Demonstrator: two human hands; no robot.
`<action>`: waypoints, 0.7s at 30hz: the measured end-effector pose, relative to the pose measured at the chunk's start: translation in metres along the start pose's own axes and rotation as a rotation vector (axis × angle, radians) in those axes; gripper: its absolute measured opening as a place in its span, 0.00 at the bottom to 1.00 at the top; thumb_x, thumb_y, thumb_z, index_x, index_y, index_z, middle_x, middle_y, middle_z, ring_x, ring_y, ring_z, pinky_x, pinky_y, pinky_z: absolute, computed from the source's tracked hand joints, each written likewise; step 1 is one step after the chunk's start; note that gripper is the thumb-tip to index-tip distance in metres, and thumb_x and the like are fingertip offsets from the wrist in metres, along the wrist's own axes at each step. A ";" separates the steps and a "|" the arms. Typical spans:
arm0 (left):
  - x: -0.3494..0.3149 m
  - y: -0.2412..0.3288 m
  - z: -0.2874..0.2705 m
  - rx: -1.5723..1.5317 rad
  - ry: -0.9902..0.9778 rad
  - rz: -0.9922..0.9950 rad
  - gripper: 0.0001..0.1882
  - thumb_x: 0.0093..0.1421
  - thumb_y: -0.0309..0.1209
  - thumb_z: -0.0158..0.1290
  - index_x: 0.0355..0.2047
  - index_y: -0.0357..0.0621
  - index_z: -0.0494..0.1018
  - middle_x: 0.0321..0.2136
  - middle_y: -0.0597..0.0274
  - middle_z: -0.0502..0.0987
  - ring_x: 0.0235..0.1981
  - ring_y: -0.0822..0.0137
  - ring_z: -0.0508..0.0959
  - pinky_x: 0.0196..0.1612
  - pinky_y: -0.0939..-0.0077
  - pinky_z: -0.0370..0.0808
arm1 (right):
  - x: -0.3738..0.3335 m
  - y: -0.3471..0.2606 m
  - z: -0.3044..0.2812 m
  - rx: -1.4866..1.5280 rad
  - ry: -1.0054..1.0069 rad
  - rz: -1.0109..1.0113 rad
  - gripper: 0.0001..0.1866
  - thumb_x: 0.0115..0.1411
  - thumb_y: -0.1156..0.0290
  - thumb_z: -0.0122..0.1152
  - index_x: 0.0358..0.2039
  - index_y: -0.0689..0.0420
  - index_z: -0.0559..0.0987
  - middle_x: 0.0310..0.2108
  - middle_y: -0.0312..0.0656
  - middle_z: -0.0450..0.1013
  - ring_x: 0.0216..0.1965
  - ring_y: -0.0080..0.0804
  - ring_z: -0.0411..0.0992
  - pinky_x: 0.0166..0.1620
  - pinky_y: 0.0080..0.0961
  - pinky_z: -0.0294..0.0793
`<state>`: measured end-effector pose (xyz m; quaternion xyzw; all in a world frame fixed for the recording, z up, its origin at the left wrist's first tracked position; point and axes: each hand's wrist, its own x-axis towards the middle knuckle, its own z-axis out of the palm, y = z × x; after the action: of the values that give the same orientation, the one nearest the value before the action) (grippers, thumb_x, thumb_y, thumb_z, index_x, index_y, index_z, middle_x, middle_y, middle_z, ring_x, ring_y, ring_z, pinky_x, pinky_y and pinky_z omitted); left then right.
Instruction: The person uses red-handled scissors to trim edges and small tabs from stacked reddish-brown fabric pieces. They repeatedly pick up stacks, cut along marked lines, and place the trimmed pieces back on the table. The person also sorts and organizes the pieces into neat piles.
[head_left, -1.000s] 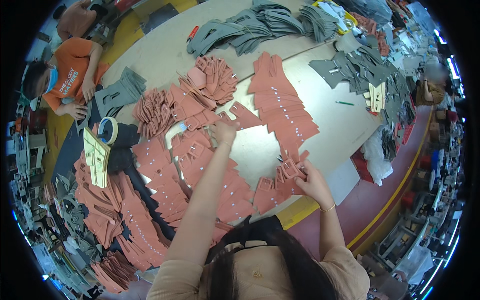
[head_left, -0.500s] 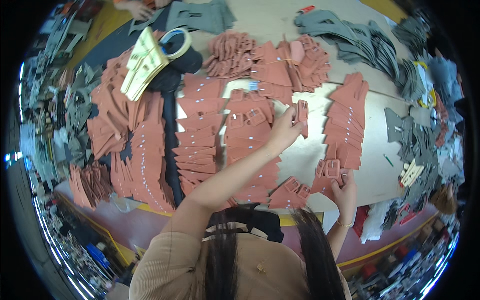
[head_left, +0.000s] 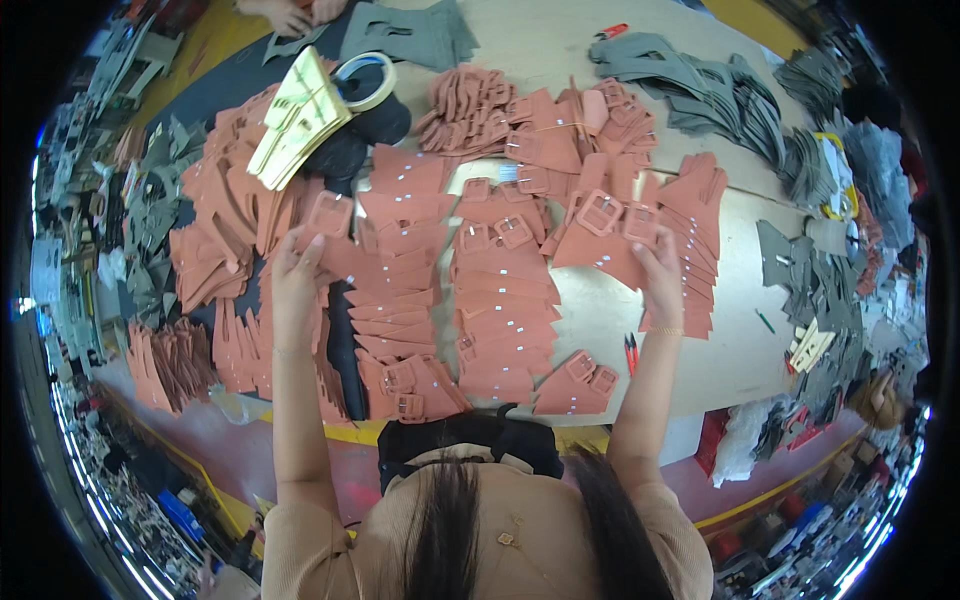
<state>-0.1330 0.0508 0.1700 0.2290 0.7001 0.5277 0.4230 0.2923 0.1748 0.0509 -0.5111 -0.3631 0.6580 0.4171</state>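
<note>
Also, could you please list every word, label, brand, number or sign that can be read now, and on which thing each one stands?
No text can be read.
Coral pieces: small pale marks, too small to read.
Cream templates: dark marks, too small and blurred to read.
Pale blue patch among the coral pieces: too small to tell whether it bears writing.

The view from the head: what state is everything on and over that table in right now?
Left hand: pinching a buckled coral piece.
Right hand: pinching a coral piece with two buckles.
Middle coral row: fanned, overlapping.
Grey-green pieces: overlapping in a row.
Cream pieces: stacked together.
Tape roll: tilted.
Thin green stick: lying flat.
</note>
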 end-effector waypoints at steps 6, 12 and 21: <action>-0.005 -0.009 0.036 -0.069 -0.234 -0.091 0.09 0.64 0.27 0.44 0.44 0.41 0.65 0.34 0.60 0.77 0.31 0.72 0.80 0.33 0.75 0.80 | 0.055 0.088 -0.031 -0.459 0.196 0.130 0.17 0.54 0.73 0.58 0.44 0.57 0.67 0.35 0.40 0.74 0.34 0.19 0.69 0.35 0.18 0.69; -0.014 -0.008 0.143 -0.137 -0.548 -0.259 0.11 0.63 0.26 0.45 0.47 0.42 0.63 0.35 0.59 0.77 0.30 0.71 0.79 0.35 0.71 0.80 | 0.044 0.092 -0.028 -0.713 0.288 -0.085 0.20 0.51 0.71 0.60 0.42 0.64 0.68 0.37 0.54 0.72 0.39 0.48 0.72 0.41 0.37 0.70; -0.069 -0.060 0.368 -0.368 -0.929 -0.447 0.20 0.61 0.24 0.49 0.52 0.43 0.58 0.46 0.54 0.70 0.44 0.62 0.75 0.47 0.64 0.74 | 0.015 0.090 -0.006 -0.484 0.351 -0.229 0.19 0.52 0.70 0.58 0.44 0.61 0.68 0.41 0.54 0.72 0.44 0.48 0.71 0.44 0.37 0.70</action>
<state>0.2181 0.1781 0.1064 0.2061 0.3675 0.3821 0.8225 0.2799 0.1536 -0.0370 -0.6569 -0.4869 0.4030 0.4111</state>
